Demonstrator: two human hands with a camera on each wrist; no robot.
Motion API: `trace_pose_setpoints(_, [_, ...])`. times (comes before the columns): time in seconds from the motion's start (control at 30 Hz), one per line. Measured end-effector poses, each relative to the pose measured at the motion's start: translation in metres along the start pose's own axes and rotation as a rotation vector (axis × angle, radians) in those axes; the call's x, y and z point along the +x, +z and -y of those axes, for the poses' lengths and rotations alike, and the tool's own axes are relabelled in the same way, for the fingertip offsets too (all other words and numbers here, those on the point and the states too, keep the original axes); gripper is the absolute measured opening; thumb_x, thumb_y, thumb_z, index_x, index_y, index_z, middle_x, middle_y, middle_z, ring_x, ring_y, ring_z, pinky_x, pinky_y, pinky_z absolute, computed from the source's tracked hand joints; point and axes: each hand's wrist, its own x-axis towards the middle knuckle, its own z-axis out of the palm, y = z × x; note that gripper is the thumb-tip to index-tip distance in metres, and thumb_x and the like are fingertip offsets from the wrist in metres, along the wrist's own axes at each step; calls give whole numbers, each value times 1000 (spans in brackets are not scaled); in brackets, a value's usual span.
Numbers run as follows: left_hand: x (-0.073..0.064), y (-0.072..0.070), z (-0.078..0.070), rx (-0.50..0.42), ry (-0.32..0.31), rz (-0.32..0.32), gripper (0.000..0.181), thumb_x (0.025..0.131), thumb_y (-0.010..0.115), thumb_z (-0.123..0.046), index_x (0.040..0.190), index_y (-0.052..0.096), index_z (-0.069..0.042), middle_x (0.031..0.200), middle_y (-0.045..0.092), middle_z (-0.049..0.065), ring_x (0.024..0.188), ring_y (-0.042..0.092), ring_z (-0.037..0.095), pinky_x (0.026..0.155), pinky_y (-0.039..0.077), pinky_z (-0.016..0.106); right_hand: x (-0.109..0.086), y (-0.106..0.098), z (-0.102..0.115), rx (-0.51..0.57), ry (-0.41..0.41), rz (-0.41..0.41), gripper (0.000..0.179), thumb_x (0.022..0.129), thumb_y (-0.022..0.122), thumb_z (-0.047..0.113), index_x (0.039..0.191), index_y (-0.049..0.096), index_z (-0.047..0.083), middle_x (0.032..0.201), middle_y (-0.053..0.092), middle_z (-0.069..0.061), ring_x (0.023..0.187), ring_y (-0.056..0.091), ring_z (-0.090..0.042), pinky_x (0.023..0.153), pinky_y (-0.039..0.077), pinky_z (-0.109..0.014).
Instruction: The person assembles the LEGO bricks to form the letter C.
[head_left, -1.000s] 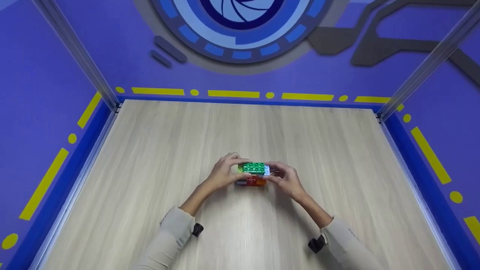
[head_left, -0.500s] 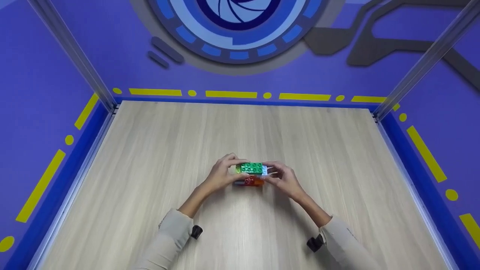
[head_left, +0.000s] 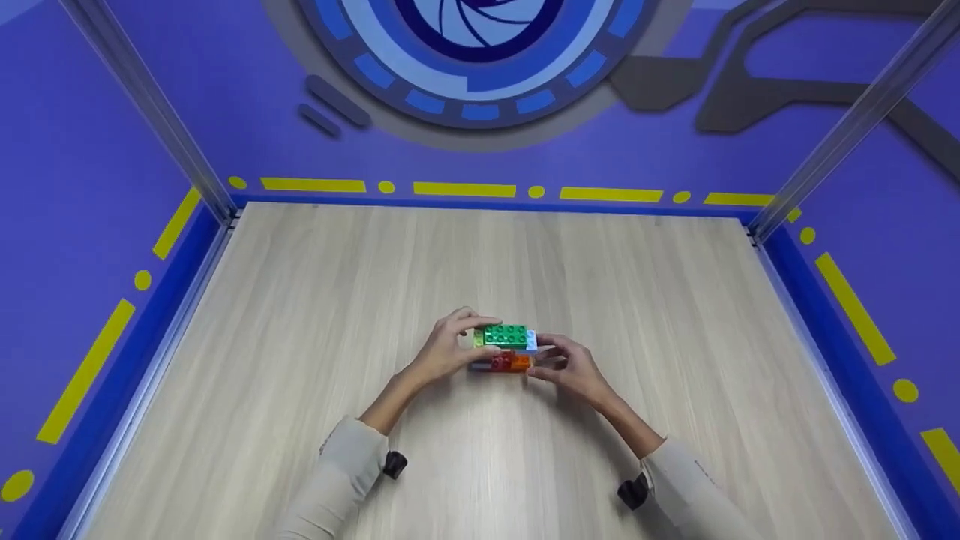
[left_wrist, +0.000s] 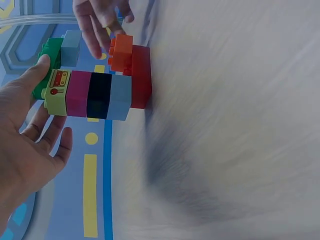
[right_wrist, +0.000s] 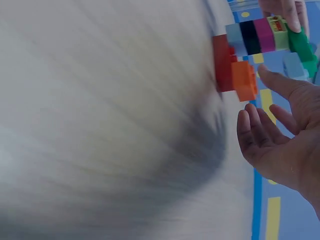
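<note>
A toy brick structure stands on the table between both hands. Its red base brick carries a column of light blue brick, black brick, magenta brick and printed yellow-green brick. A long green brick crosses the top, with another light blue brick under its right end. On the base's right end sits an orange brick, a gap below that light blue one. My left hand pinches the green brick's left part. My right hand is beside the orange brick, fingers loosely bent, gripping nothing.
The wood-grain table extends around the bricks. Blue printed panels and metal posts enclose its back and sides. Dark wrist devices show at both sleeves.
My right hand has come away from the upper light blue brick and shifted down toward the orange brick, which now shows more. My left hand keeps its place on the structure.
</note>
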Motion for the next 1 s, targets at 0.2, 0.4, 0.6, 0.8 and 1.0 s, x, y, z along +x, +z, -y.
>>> trace_pose_setpoints(0.2, [-8, -8, 12, 17, -1, 68, 66, 81, 88, -27, 139, 62, -10, 128, 67, 13, 114, 61, 29, 92, 51, 56, -1, 10, -7, -34, -36, 17, 43, 86, 79, 3, 128, 66, -1, 122, 69, -22, 107, 70, -39, 92, 57, -50])
trace_pose_setpoints(0.4, [-13, -15, 22, 2, 0, 35, 50, 85, 84, -20, 131, 68, -11, 118, 75, 10, 105, 69, 31, 89, 51, 47, -1, 13, -6, -73, -21, -32, 38, 87, 79, 3, 123, 69, 3, 115, 72, -15, 97, 70, -28, 84, 57, -29])
trace_pose_setpoints(0.6, [-16, -15, 28, -42, -13, -37, 46, 85, 83, -17, 128, 69, -9, 107, 78, 11, 96, 72, 34, 83, 49, 38, -1, 21, -5, -88, -21, -39, 35, 90, 77, 9, 124, 70, 7, 115, 72, -12, 94, 67, -21, 82, 55, -24])
trace_pose_setpoints(0.8, [-12, -11, 32, -88, -92, -93, 44, 89, 79, -19, 130, 67, -8, 107, 78, 12, 93, 72, 30, 81, 48, 30, -1, 25, -4, -122, -80, -28, 39, 86, 80, 8, 124, 70, 8, 122, 67, -14, 94, 68, -26, 85, 60, -40])
trace_pose_setpoints(1.0, [1, -7, 37, -99, -141, -124, 39, 93, 76, -22, 129, 69, -11, 111, 78, 11, 98, 73, 25, 81, 51, 29, 6, 23, 1, -158, -101, -39, 44, 82, 84, 5, 124, 70, 6, 124, 62, -15, 96, 67, -31, 84, 59, -44])
